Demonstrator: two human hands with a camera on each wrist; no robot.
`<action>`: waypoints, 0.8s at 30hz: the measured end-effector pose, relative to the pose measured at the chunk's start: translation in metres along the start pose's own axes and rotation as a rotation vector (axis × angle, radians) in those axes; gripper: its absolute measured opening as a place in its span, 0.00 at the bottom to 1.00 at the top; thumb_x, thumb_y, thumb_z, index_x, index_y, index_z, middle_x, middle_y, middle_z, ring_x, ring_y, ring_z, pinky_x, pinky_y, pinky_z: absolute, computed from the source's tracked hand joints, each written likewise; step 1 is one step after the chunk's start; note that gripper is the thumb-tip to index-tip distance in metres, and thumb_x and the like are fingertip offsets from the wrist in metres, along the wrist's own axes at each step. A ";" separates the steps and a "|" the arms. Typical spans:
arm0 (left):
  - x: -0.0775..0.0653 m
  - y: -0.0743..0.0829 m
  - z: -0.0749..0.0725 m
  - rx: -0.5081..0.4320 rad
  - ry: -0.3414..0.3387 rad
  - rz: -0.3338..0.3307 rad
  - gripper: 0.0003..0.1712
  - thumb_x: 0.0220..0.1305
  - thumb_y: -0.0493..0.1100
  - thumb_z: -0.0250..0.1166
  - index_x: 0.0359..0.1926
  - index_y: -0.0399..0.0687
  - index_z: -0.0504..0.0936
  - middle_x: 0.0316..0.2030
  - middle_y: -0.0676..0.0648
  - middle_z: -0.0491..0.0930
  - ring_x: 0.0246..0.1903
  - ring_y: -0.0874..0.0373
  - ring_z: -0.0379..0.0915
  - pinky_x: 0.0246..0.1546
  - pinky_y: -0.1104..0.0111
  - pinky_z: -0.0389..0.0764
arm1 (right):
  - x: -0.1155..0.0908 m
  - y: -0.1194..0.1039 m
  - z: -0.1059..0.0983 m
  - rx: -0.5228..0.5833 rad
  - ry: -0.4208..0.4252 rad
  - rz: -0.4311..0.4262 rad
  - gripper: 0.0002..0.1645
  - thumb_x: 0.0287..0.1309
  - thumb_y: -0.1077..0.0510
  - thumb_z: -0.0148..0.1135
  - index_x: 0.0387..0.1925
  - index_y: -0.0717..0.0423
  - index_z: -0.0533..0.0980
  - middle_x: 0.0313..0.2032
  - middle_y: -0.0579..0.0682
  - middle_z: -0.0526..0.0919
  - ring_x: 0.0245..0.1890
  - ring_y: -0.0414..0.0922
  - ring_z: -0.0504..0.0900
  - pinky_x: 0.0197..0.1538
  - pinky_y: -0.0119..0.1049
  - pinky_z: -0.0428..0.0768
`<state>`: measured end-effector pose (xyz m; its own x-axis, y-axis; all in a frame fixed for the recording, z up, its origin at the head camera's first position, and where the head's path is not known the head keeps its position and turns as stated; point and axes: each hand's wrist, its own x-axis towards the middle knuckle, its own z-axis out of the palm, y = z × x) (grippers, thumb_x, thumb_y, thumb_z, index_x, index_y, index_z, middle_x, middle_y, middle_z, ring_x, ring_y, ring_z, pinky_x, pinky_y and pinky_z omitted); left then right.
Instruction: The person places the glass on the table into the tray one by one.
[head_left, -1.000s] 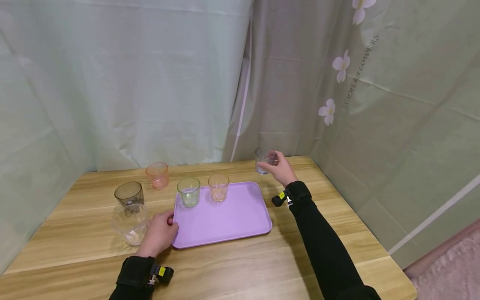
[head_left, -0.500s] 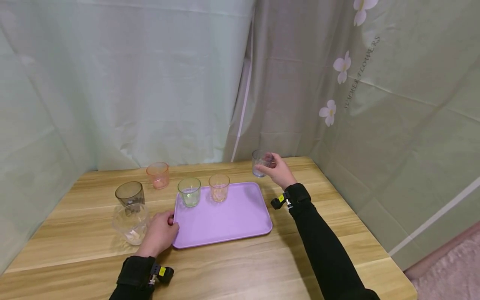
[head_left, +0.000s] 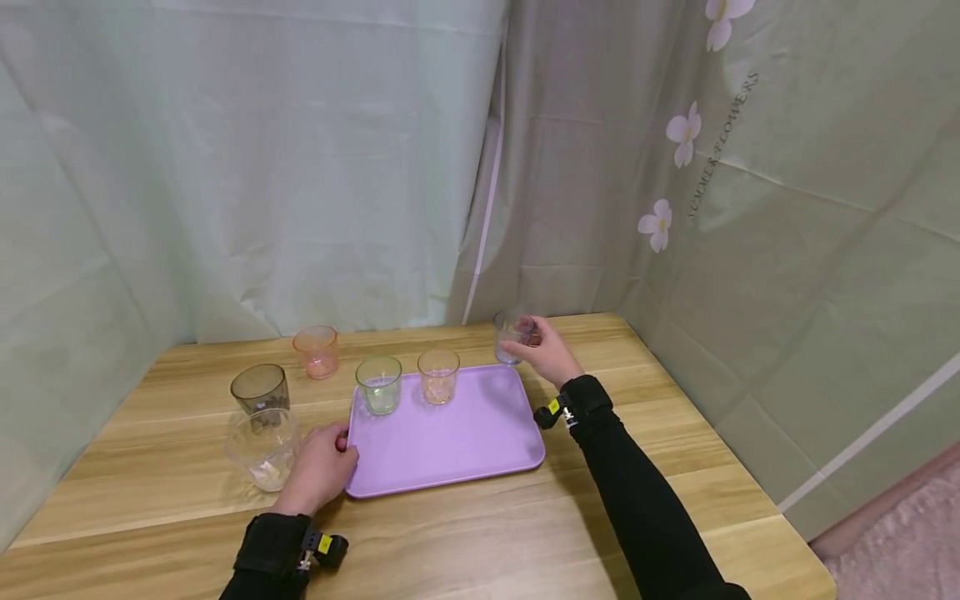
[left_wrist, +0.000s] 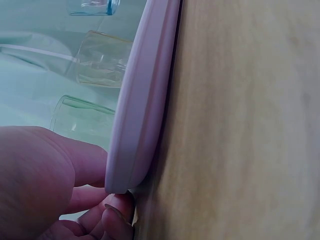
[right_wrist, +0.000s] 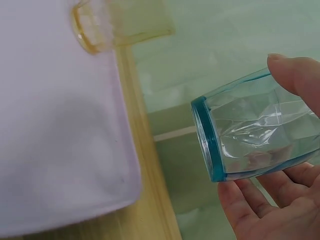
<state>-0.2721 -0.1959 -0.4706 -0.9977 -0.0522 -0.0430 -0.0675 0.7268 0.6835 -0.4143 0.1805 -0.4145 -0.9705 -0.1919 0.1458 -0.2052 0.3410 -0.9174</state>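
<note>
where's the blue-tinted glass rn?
In the head view the blue-tinted glass is held in the right hand, just off the far right corner of the purple tray, right of the amber glass.

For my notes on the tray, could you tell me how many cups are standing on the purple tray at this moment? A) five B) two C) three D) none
B: only the green cup and the amber cup stand on the purple tray; the right hand holds a bluish cup at its far right corner, and three other cups stand on the table.
</note>
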 end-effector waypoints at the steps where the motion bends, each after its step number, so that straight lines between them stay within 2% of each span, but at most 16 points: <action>1: 0.000 0.000 0.000 0.000 -0.001 0.000 0.30 0.76 0.36 0.59 0.72 0.23 0.72 0.50 0.33 0.78 0.49 0.41 0.74 0.51 0.51 0.82 | 0.000 0.001 0.002 0.002 -0.005 0.002 0.46 0.68 0.47 0.77 0.79 0.56 0.66 0.72 0.57 0.75 0.68 0.57 0.77 0.73 0.54 0.75; 7: 0.001 0.000 0.000 -0.001 -0.007 0.000 0.29 0.76 0.36 0.59 0.72 0.23 0.73 0.49 0.34 0.79 0.48 0.42 0.75 0.48 0.55 0.83 | -0.001 0.006 0.012 0.005 -0.026 0.003 0.46 0.67 0.48 0.77 0.79 0.56 0.67 0.72 0.57 0.75 0.69 0.57 0.76 0.71 0.53 0.77; 13: 0.000 0.001 0.000 0.006 -0.005 -0.002 0.29 0.76 0.36 0.59 0.72 0.23 0.73 0.49 0.34 0.78 0.49 0.41 0.74 0.48 0.56 0.81 | -0.002 0.009 0.021 0.009 -0.023 0.023 0.48 0.66 0.48 0.78 0.79 0.57 0.66 0.72 0.58 0.76 0.66 0.55 0.78 0.70 0.50 0.78; 17: 0.000 0.001 0.000 0.009 -0.005 0.000 0.29 0.76 0.36 0.59 0.72 0.23 0.73 0.49 0.34 0.77 0.50 0.41 0.74 0.49 0.55 0.80 | -0.003 0.014 0.026 0.045 -0.024 0.054 0.49 0.64 0.49 0.80 0.79 0.59 0.66 0.70 0.59 0.77 0.66 0.55 0.78 0.71 0.52 0.77; 24: -0.001 0.002 0.000 0.008 -0.004 -0.003 0.29 0.76 0.36 0.59 0.72 0.23 0.73 0.50 0.33 0.76 0.50 0.40 0.73 0.49 0.54 0.80 | -0.005 0.020 0.031 0.020 -0.027 0.081 0.49 0.62 0.49 0.81 0.78 0.57 0.68 0.71 0.58 0.77 0.68 0.57 0.77 0.74 0.55 0.74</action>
<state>-0.2711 -0.1951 -0.4692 -0.9975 -0.0517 -0.0483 -0.0708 0.7321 0.6776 -0.4100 0.1593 -0.4453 -0.9801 -0.1889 0.0609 -0.1231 0.3382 -0.9330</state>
